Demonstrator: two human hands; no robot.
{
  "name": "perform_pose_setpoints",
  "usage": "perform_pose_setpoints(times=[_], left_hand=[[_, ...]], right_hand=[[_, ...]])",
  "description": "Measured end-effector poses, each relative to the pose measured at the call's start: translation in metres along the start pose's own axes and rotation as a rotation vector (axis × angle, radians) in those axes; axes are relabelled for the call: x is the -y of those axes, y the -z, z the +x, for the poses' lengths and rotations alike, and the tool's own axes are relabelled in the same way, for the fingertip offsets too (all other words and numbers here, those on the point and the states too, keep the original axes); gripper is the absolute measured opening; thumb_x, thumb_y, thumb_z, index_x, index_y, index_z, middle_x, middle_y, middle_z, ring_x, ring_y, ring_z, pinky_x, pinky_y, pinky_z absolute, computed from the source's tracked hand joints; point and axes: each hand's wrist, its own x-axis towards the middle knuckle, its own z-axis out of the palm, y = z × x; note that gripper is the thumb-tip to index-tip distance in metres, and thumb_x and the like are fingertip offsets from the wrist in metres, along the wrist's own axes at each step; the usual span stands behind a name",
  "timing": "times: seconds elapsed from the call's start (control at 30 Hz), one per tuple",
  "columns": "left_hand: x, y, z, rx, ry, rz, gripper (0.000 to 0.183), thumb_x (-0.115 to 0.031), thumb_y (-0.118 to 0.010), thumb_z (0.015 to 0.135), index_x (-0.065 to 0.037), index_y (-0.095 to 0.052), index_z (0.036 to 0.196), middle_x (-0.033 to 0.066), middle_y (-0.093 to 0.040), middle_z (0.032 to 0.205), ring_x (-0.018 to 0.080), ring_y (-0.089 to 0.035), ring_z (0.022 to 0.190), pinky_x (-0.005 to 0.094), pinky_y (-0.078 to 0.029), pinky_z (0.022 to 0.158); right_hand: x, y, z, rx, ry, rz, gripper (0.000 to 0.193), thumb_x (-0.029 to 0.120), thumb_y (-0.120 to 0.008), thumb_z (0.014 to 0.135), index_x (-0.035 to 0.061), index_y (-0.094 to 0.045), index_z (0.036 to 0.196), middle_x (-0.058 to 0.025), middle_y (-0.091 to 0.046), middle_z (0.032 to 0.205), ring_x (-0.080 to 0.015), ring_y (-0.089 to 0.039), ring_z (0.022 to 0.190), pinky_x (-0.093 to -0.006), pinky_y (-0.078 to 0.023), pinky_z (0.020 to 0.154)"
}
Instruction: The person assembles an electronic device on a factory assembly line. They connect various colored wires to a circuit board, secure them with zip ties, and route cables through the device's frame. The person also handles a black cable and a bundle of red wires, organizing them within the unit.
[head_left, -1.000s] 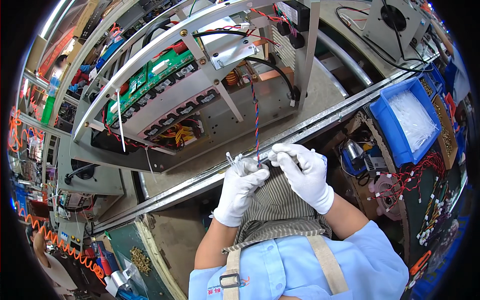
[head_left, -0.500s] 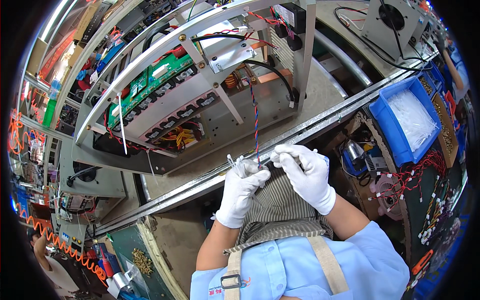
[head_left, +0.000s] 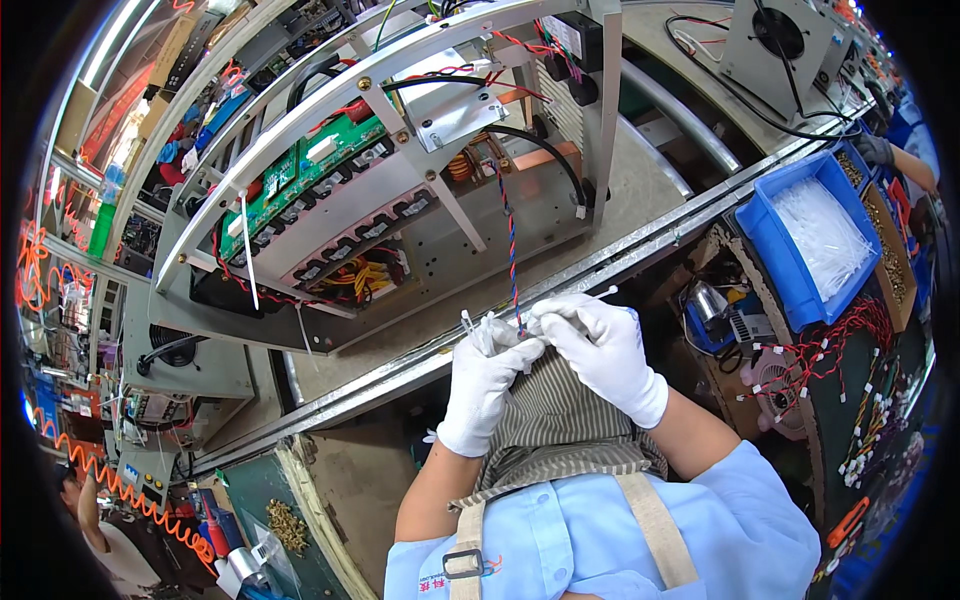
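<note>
Holding: my left hand (head_left: 487, 378) and right hand (head_left: 601, 347) pinch white cable ties (head_left: 472, 325) around the red-blue twisted wire (head_left: 511, 262).
Behind: metal chassis (head_left: 400, 200).
Right: blue bin (head_left: 800, 235).

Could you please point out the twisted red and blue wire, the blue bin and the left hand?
twisted red and blue wire (head_left: 511, 255), head view, mid-length.
blue bin (head_left: 762, 236), head view, left wall.
left hand (head_left: 483, 380), head view, back of glove.

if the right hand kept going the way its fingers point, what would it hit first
The right hand points left toward the left hand, so it would most likely meet that glove's fingertips and the white cable ties held there. They already look nearly touching, though depth is unclear.
</note>
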Motion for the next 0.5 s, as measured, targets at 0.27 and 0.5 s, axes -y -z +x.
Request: perform_pose_setpoints(times=[0.27, 0.5], left_hand=[[0.004, 0.001, -0.004, 0.006, -0.159, 0.224, 0.006, -0.002, -0.068, 0.083, -0.003, -0.063, 0.081, -0.0002, -0.060, 0.079, 0.0081, -0.052, 0.071, 0.0238, -0.042, 0.067], [0.002, 0.003, 0.001, 0.020, -0.532, 0.671, 0.007, -0.004, -0.061, 0.084, 0.002, -0.064, 0.088, 0.0100, -0.060, 0.082, 0.0209, -0.056, 0.078, 0.0315, -0.045, 0.072]], right_hand=[[-0.001, 0.004, 0.010, 0.082, 0.061, -0.193, 0.017, 0.009, -0.067, 0.087, -0.0010, -0.072, 0.099, -0.0132, -0.072, 0.095, -0.0193, -0.069, 0.085, -0.0291, -0.054, 0.077], [-0.017, -0.009, -0.003, -0.022, 0.113, -0.103, 0.023, 0.007, -0.069, 0.086, 0.0002, -0.067, 0.108, -0.0062, -0.070, 0.092, -0.0116, -0.067, 0.085, -0.0247, -0.052, 0.078]])
